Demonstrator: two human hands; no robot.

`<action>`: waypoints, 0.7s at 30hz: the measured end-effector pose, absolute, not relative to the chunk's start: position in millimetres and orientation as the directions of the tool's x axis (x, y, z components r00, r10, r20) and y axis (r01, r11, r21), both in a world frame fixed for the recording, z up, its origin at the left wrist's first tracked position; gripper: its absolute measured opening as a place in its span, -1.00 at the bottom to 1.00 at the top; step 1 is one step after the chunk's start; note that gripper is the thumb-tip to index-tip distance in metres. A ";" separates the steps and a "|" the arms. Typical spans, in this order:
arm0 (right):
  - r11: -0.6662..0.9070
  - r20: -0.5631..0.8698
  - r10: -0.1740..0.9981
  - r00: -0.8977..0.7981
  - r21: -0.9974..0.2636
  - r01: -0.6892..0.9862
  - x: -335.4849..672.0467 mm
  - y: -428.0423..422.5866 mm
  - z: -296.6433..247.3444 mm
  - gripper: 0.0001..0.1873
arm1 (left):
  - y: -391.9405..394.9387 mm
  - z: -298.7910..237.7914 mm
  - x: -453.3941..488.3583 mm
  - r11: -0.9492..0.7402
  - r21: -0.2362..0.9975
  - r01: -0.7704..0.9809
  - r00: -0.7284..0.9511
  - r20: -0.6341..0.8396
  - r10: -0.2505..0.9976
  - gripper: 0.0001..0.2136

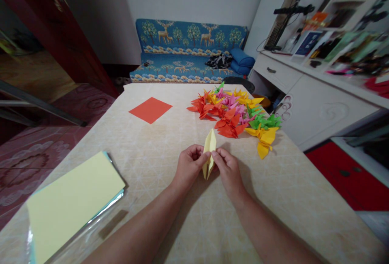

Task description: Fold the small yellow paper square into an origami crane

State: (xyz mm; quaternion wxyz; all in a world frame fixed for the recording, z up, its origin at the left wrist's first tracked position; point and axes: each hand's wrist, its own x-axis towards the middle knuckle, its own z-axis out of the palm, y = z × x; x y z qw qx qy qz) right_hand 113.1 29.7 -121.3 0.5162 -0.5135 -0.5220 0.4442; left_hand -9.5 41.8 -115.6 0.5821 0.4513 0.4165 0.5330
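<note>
Between my two hands stands a folded piece of pale yellow paper (210,140), long and narrow with pointed ends. My left hand (191,162) pinches its left side, thumb on the front face. From the right, my right hand (226,165) grips the other side with thumb and fingers. The lower end of the paper shows a split between two points. Just beyond my hands lies a heap of folded paper cranes (229,122) in red, orange, pink, green and yellow. A flat red paper square (151,110) rests farther off to the left.
A stack of pale yellow sheets (75,203) over blue ones, in clear plastic, lies at the table's left front. The table (158,146) has a patterned beige cover. Behind it stands a blue sofa (182,59); a white cabinet (331,102) is at the right.
</note>
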 end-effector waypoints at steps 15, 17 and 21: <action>0.068 0.071 0.996 0.049 -0.995 0.069 113.5 29.2 -122.7 -0.75 | 41.1 -114.6 -8.3 0.021 0.969 -0.245 0.069 -0.004 0.998 -0.83; 0.060 0.063 0.997 0.043 -0.996 0.063 113.5 29.2 -123.7 -0.76 | 41.1 -114.4 -8.4 0.022 0.970 -0.243 0.067 -0.006 0.998 -0.82; 0.061 0.064 0.997 0.043 -0.996 0.061 113.5 30.0 -124.5 -0.75 | 41.1 -114.9 -9.1 0.027 0.968 -0.248 0.073 -0.009 0.997 -0.81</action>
